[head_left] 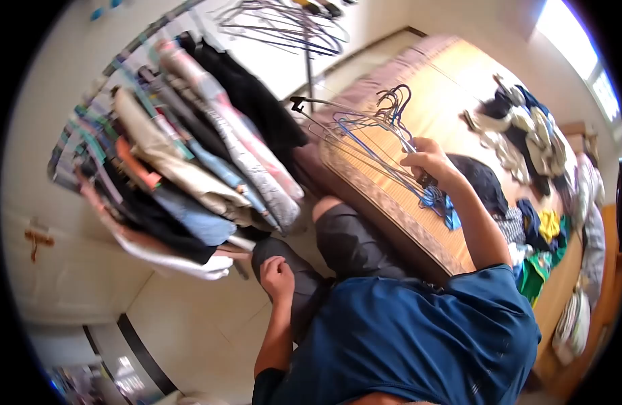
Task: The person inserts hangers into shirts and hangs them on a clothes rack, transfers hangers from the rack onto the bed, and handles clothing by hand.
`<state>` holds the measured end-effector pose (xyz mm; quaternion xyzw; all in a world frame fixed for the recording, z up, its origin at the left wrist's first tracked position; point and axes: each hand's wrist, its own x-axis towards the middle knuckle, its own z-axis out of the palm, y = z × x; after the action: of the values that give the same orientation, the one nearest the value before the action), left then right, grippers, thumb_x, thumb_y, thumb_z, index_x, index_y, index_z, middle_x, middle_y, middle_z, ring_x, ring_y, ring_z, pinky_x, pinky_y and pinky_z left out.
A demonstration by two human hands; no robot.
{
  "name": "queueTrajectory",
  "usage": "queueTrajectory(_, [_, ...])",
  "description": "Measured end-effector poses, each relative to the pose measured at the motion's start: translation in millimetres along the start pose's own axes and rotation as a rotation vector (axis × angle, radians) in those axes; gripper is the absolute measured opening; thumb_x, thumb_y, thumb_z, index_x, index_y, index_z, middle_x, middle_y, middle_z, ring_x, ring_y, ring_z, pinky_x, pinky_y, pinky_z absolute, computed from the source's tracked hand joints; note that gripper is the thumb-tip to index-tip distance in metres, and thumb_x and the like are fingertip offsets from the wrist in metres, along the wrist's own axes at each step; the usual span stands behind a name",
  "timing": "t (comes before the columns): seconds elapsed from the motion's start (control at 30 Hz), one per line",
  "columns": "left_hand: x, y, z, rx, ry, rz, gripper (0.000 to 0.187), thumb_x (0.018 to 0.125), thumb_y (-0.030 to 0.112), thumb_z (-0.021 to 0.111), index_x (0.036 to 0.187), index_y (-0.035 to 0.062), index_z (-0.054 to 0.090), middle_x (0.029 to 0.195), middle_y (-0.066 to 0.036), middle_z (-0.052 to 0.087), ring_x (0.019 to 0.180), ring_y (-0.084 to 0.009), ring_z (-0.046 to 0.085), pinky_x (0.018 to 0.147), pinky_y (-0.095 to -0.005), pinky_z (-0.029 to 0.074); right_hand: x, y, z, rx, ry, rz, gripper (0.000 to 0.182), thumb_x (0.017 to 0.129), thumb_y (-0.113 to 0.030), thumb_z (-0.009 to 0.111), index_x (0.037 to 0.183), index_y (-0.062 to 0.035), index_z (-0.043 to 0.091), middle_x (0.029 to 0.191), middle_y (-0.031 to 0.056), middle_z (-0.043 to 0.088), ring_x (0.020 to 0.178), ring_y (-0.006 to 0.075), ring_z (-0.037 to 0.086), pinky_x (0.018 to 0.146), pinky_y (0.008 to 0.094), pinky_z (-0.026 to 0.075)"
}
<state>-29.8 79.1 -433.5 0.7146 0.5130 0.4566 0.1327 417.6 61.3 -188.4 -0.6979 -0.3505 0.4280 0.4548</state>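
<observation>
My right hand (429,162) is closed around a bundle of thin wire clothes hangers (372,131), some blue and some grey. The bundle is over the near side of the bed, with hooks pointing up and a black-tipped end reaching left. Just below that hand, a small blue item (451,214) shows against the mat; what it is I cannot make out. My left hand (277,277) rests on my dark-trousered thigh with its fingers curled in, and nothing shows in it.
Left of my legs stands a clothes rack (115,64) full of hanging garments (210,128). More hangers (284,27) hang at its far end. The bed (453,74) with a woven mat lies ahead and right, bearing piled clothes (520,128) and a green garment (535,273).
</observation>
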Motion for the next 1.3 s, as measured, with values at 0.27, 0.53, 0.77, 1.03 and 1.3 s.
queueTrajectory(0.27, [2, 1, 10, 0.024, -0.112, -0.022, 0.013, 0.080, -0.004, 0.064, 0.085, 0.0011, 0.074, 0.095, -0.011, 0.075, 0.091, -0.0320, 0.070, 0.083, -0.0415, 0.057, 25, 90, -82, 0.743, 0.281, -0.104, 0.009, 0.088, -0.007, 0.069, 0.086, -0.0063, 0.060, 0.065, 0.0004, 0.053, 0.053, 0.0124, 0.049, 0.053, 0.0302, 0.044])
queueTrajectory(0.53, [-2, 6, 10, 0.050, -0.106, -0.024, 0.011, 0.083, -0.004, 0.064, 0.086, 0.0003, 0.074, 0.096, -0.011, 0.075, 0.092, -0.0317, 0.070, 0.084, -0.0422, 0.056, 70, 134, -81, 0.732, 0.683, 0.099, 0.020, 0.086, -0.006, 0.078, 0.099, -0.0024, 0.063, 0.093, 0.0073, 0.058, 0.084, 0.0216, 0.059, 0.075, 0.0400, 0.055])
queueTrajectory(0.77, [0, -1, 8, 0.033, -0.111, -0.018, 0.012, 0.082, -0.005, 0.064, 0.087, 0.0008, 0.074, 0.097, -0.012, 0.075, 0.092, -0.0320, 0.070, 0.084, -0.0421, 0.057, 29, 132, -79, 0.174, 0.803, -0.118, 0.069, 0.083, -0.013, 0.083, 0.142, 0.0072, 0.055, 0.113, 0.0120, 0.064, 0.098, 0.0220, 0.063, 0.091, 0.0350, 0.054])
queueTrajectory(1.03, [2, 6, 11, 0.074, -0.091, -0.013, 0.013, 0.080, -0.001, 0.064, 0.084, 0.0065, 0.075, 0.095, -0.009, 0.075, 0.092, -0.0318, 0.070, 0.085, -0.0420, 0.056, 43, 50, -51, 0.199, 0.499, -0.496, 0.050, 0.097, -0.017, 0.078, 0.139, 0.0019, 0.060, 0.122, 0.0111, 0.071, 0.108, 0.0175, 0.069, 0.094, 0.0316, 0.057])
queueTrajectory(1.3, [-3, 6, 6, 0.073, 0.002, -0.004, 0.011, 0.080, 0.000, 0.065, 0.081, 0.0071, 0.073, 0.095, -0.007, 0.076, 0.088, -0.0311, 0.070, 0.080, -0.0417, 0.057, 118, -167, 11, -0.153, 0.288, -0.882, 0.073, 0.092, -0.050, 0.079, 0.138, 0.0034, 0.064, 0.129, 0.0201, 0.071, 0.124, 0.0272, 0.068, 0.104, 0.0380, 0.054])
